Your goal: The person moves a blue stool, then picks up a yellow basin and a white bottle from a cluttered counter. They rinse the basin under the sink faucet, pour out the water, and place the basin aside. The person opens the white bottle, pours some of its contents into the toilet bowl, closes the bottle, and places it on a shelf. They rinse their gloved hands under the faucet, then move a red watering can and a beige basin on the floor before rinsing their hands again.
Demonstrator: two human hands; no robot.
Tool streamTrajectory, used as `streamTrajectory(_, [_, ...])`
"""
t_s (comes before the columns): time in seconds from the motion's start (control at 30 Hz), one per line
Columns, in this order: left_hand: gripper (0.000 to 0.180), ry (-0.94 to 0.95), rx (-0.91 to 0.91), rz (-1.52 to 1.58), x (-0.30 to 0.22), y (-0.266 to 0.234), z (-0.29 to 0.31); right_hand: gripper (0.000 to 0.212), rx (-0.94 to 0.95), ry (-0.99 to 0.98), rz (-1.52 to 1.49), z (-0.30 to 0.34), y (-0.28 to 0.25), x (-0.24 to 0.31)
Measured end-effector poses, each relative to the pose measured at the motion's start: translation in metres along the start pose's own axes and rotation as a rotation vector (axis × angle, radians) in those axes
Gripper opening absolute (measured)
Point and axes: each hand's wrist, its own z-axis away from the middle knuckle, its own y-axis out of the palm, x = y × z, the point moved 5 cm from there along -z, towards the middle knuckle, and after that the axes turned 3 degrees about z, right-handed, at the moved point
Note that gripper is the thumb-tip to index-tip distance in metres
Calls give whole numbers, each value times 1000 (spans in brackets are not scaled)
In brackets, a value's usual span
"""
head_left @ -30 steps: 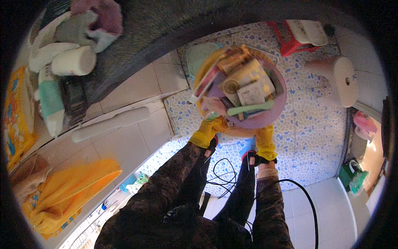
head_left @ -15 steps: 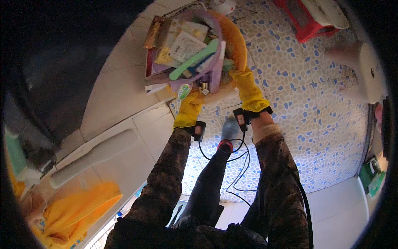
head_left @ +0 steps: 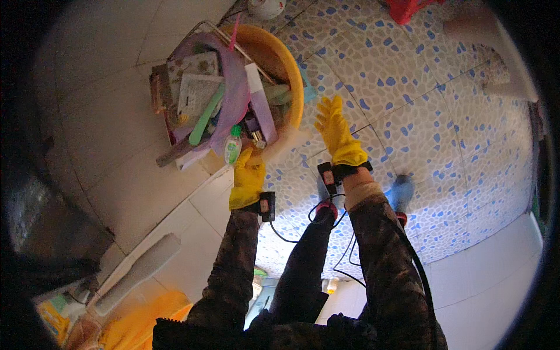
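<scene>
A purple basket [head_left: 234, 99] full of mixed goods sits in a wide orange basin [head_left: 296, 76] on the floor. A light-green flat-handled thing [head_left: 205, 119], a pale printed packet [head_left: 199, 93] and a white-and-purple box [head_left: 261, 105] show in the basket. A small clear bottle with a green cap [head_left: 233, 146] stands at the near side. Just below it is my left hand [head_left: 248, 181], in a yellow rubber glove, its fingers loosely bent and apart. My right hand [head_left: 339, 133], gloved the same, is off the basin's right side with fingers spread and nothing held.
Blue-and-white pebble-patterned tiles [head_left: 402, 116] cover the floor to the right; plain beige tiles [head_left: 111, 116] lie left. Black cables [head_left: 335, 256] hang from my wrists past my legs. A red thing [head_left: 408, 9] stands at the far right, an orange cloth [head_left: 146, 321] lies lower left.
Basin and basket have shifted left in view and sit lower. My right hand has let go of the basin's rim and opened. My left hand has slipped slightly away from the basket's near side.
</scene>
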Motion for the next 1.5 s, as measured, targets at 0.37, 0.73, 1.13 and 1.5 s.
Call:
streamTrajectory(0.37, [20, 93, -173, -103, -29, 15, -14, 82, 268, 101, -205, -75, 72, -52])
streamTrajectory(0.73, [7, 20, -5, 25, -97, 41, -107, 72, 282, -171, 4, -92, 108, 3])
streamTrajectory(1.13, [33, -6, -22, 141, -65, 68, -79, 64, 338, -249, 164, 150, -24, 141])
streamTrajectory(1.5, [43, -123, 115, -76, -14, 145, 201, 45, -70, -475, 516, 332, 53, 255])
